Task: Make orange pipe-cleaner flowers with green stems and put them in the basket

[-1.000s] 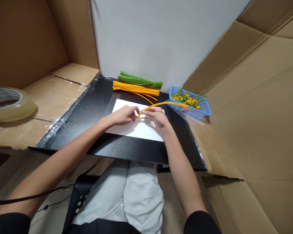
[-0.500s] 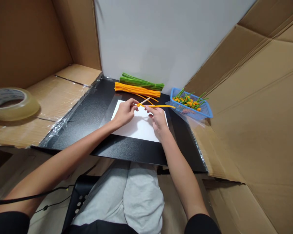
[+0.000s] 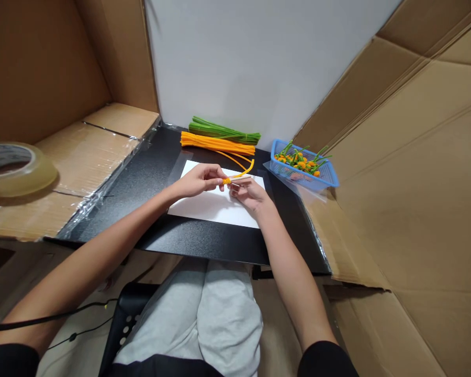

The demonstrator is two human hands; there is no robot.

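Over the white paper (image 3: 204,208), my left hand (image 3: 200,179) pinches the coiled end of an orange pipe cleaner (image 3: 247,170). The coil sits around one end of a thin pale stick (image 3: 241,180), while the loose tail curves up to the right. Close by on the right, my right hand (image 3: 251,195) has its fingers curled around the stick. Its fingertips are just beside the coil and partly hidden.
Green pipe cleaners (image 3: 223,131) and orange pipe cleaners (image 3: 215,142) lie bundled at the table's back. A blue basket (image 3: 325,179) at right holds small orange-and-green pieces. A tape roll (image 3: 43,173) rests on cardboard at left. Cardboard walls flank the black table (image 3: 204,246).
The pipe cleaner's tail has swung from pointing right to curving upward. The stick has turned from slanting up to nearly level, and my right hand has shifted its hold onto it.
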